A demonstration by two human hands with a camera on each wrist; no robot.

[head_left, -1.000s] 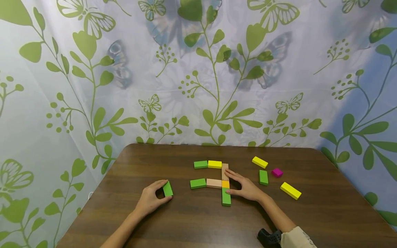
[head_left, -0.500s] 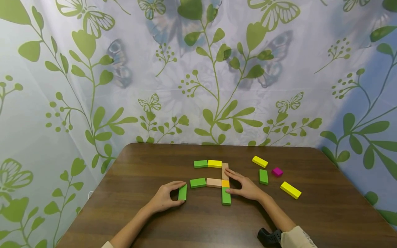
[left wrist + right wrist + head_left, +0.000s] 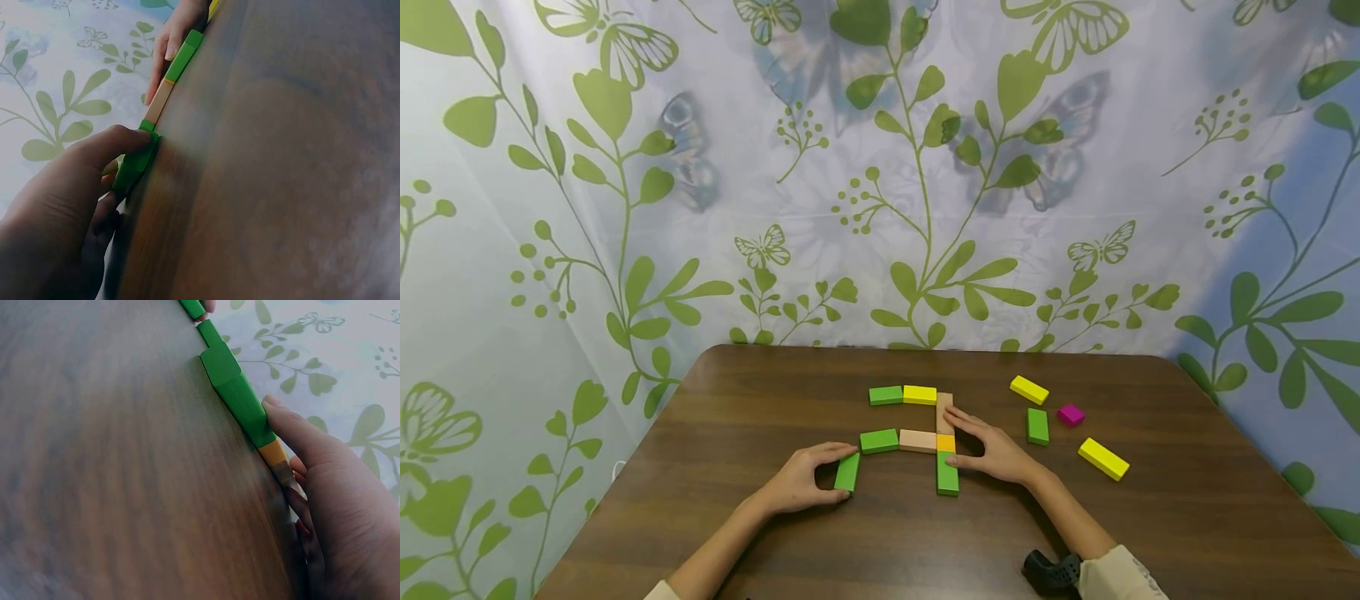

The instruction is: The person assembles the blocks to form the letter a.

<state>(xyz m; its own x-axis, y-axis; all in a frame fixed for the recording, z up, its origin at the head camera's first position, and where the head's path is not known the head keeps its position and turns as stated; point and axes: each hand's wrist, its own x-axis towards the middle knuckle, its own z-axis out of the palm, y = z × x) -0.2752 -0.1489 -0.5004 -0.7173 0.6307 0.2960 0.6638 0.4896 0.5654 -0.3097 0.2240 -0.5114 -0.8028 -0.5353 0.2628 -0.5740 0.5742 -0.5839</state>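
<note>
My left hand (image 3: 801, 481) pinches a green block (image 3: 847, 472) between thumb and fingers, near the left end of another green block (image 3: 878, 442). That one adjoins a pale wooden block (image 3: 917, 442), which runs to a small orange block (image 3: 945, 443). Below the orange block lies a third green block (image 3: 947, 477); above it, a wooden block (image 3: 943, 403) leads up to a yellow block (image 3: 919, 395) and a further green one. My right hand (image 3: 1000, 457) has its thumb at the lower green block (image 3: 247, 406) and its outstretched fingers at the upright wooden block's right side.
On the right of the brown table (image 3: 820, 550) lie two loose yellow blocks (image 3: 1103, 459), a green block (image 3: 1037, 427) and a small magenta block (image 3: 1071, 415). A black device (image 3: 1051, 575) is at the right wrist. A patterned curtain (image 3: 820, 192) hangs behind the table.
My left hand has carried the green block rightward to the row's left end, then slightly tilted it. My right hand has stayed in place.
</note>
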